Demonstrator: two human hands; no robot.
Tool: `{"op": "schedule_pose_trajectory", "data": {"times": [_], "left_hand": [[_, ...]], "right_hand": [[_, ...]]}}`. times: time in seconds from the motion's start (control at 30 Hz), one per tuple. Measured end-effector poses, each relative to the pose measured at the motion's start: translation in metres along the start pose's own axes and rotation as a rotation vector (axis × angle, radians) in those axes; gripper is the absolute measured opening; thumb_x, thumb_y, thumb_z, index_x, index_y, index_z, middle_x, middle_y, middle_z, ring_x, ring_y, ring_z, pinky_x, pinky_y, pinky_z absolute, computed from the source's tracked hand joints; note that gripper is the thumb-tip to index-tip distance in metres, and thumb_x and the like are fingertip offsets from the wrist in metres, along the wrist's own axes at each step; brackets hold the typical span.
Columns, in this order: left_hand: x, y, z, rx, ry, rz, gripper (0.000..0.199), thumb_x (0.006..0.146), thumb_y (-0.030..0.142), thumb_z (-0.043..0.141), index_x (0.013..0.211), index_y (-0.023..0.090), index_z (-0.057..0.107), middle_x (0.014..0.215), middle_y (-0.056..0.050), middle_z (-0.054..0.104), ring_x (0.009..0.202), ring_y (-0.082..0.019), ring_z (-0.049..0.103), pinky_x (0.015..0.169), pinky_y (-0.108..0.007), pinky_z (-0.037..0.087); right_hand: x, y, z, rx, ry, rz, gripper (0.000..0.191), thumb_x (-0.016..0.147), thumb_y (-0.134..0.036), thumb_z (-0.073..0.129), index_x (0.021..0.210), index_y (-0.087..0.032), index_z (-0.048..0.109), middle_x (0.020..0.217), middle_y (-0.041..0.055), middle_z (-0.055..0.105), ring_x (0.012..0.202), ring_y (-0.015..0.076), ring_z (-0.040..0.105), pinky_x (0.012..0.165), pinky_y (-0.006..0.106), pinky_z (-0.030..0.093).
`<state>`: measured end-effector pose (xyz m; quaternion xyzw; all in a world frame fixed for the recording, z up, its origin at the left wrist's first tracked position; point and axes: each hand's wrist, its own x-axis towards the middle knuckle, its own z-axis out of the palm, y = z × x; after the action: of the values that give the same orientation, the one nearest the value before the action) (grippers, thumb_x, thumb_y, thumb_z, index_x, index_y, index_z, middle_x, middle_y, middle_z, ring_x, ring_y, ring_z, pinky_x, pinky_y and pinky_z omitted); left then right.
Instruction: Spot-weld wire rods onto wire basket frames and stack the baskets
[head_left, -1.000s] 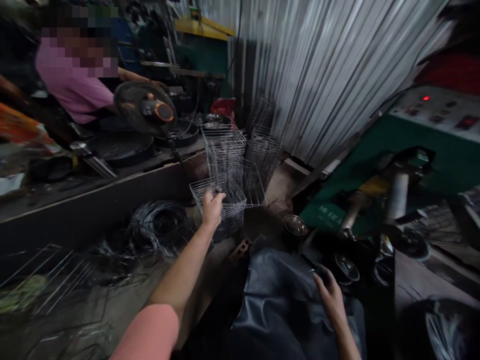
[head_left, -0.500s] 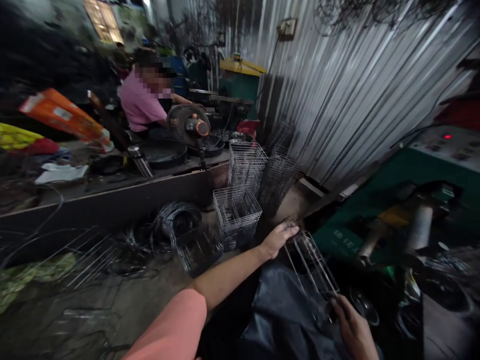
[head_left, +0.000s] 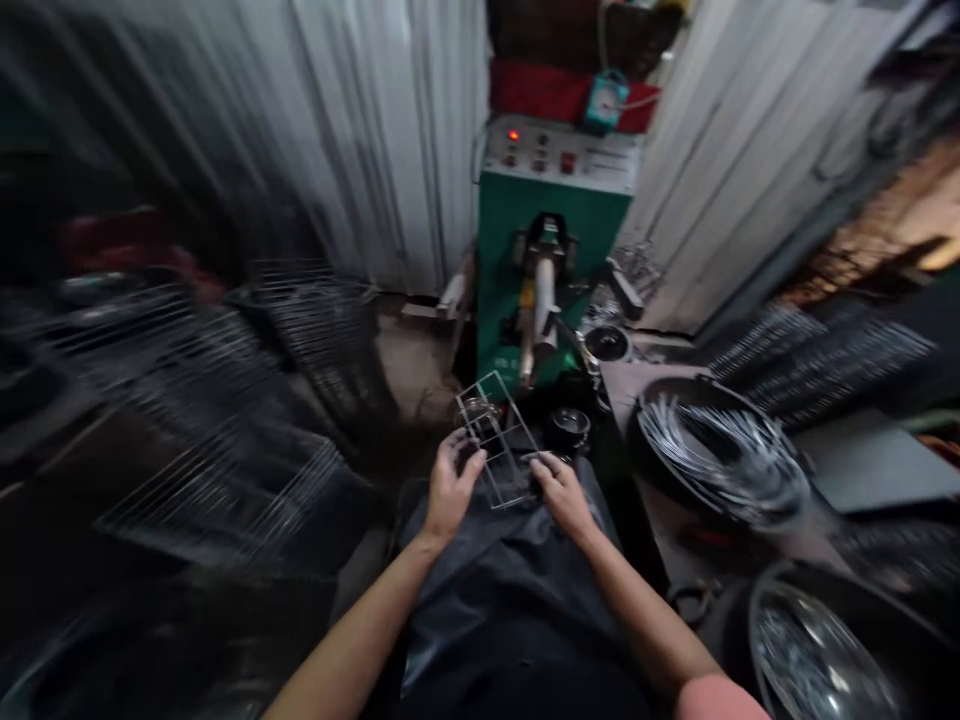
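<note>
Now the left hand (head_left: 450,490) curls its fingers around the long side of the wire frame (head_left: 499,440), and the right hand (head_left: 562,490) grips its nearer end. The frame's long axis slants toward the green machine (head_left: 502,250).

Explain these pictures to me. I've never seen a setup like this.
This view comes from a camera worn on a person's head, looking down at their own bare hands. The left hand and right hand hold a small wire frame above a dark apron. Ahead stands a green machine with a control panel, beside a corrugated metal wall. On the right, a black pan holds bent wire pieces. The blurred shapes on the left are wire baskets.
</note>
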<state>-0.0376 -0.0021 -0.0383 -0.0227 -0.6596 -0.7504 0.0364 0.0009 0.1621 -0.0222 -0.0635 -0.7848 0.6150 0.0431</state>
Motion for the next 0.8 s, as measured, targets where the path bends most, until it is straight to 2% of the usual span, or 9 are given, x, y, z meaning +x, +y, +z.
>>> {"op": "schedule_pose_trajectory", "data": {"times": [0.17,0.27,0.33,0.4,0.47,0.57,0.67,0.8], "left_hand": [[-0.01,0.003,0.006,0.108,-0.006,-0.07,0.047,0.071,0.041,0.065,0.108,0.017,0.051,0.096,-0.005,0.059,0.09,-0.018,0.057,0.083,-0.033,0.045],[-0.019,0.007,0.011,0.19,-0.006,-0.124,0.051,0.07,0.042,0.065,0.112,0.018,0.05,0.087,-0.002,0.059,0.082,-0.016,0.057,0.078,-0.029,0.045],[-0.025,0.009,0.013,0.23,-0.013,-0.156,0.054,0.07,0.043,0.065,0.116,0.018,0.05,0.083,-0.001,0.058,0.077,-0.015,0.057,0.074,-0.028,0.045],[-0.029,0.011,0.013,0.248,-0.014,-0.197,0.059,0.068,0.044,0.066,0.118,0.018,0.049,0.081,0.0,0.058,0.074,-0.015,0.057,0.07,-0.028,0.046],[-0.029,0.011,0.012,0.26,-0.001,-0.224,0.062,0.065,0.046,0.068,0.117,0.017,0.05,0.079,0.0,0.059,0.074,-0.016,0.058,0.069,-0.029,0.046],[-0.026,0.008,0.008,0.291,0.028,-0.259,0.066,0.061,0.05,0.069,0.116,0.017,0.052,0.078,0.0,0.059,0.073,-0.017,0.058,0.068,-0.031,0.047],[-0.025,0.005,0.007,0.315,0.038,-0.35,0.071,0.058,0.052,0.07,0.117,0.019,0.05,0.083,-0.002,0.061,0.077,-0.021,0.061,0.07,-0.035,0.048],[-0.024,0.003,0.01,0.345,0.035,-0.4,0.073,0.053,0.053,0.072,0.114,0.02,0.051,0.084,-0.003,0.063,0.083,-0.025,0.062,0.073,-0.04,0.049]], "right_hand": [[-0.02,0.017,0.002,0.321,-0.094,0.153,0.037,0.075,-0.054,0.055,0.079,-0.017,0.057,0.059,-0.0028,0.056,0.05,0.0096,0.049,0.051,0.022,0.041],[-0.03,0.023,-0.002,0.368,-0.158,0.217,0.04,0.076,-0.055,0.055,0.083,-0.016,0.059,0.058,-0.0028,0.056,0.048,0.0084,0.048,0.049,0.021,0.04],[-0.035,0.026,-0.01,0.354,-0.234,0.215,0.042,0.077,-0.055,0.054,0.09,-0.016,0.062,0.061,-0.0019,0.059,0.052,0.0097,0.051,0.054,0.023,0.043],[-0.035,0.031,-0.026,0.279,-0.297,0.16,0.042,0.079,-0.051,0.054,0.101,-0.016,0.062,0.074,0.0006,0.064,0.066,0.013,0.058,0.066,0.026,0.047],[-0.03,0.039,-0.051,0.122,-0.253,0.086,0.039,0.081,-0.045,0.055,0.108,-0.018,0.061,0.095,0.0033,0.066,0.088,0.0169,0.06,0.082,0.031,0.045],[-0.015,0.059,-0.108,-0.134,0.033,0.083,0.035,0.082,-0.034,0.055,0.111,-0.015,0.059,0.114,0.0076,0.062,0.107,0.0194,0.055,0.095,0.031,0.039],[0.001,0.081,-0.175,-0.395,0.312,0.231,0.035,0.083,-0.025,0.053,0.115,-0.01,0.057,0.117,0.0121,0.06,0.109,0.0198,0.054,0.097,0.028,0.037],[0.013,0.105,-0.252,-0.815,0.458,0.499,0.045,0.085,-0.029,0.053,0.124,-0.006,0.051,0.121,0.0189,0.055,0.115,0.0264,0.048,0.098,0.032,0.034]]}}
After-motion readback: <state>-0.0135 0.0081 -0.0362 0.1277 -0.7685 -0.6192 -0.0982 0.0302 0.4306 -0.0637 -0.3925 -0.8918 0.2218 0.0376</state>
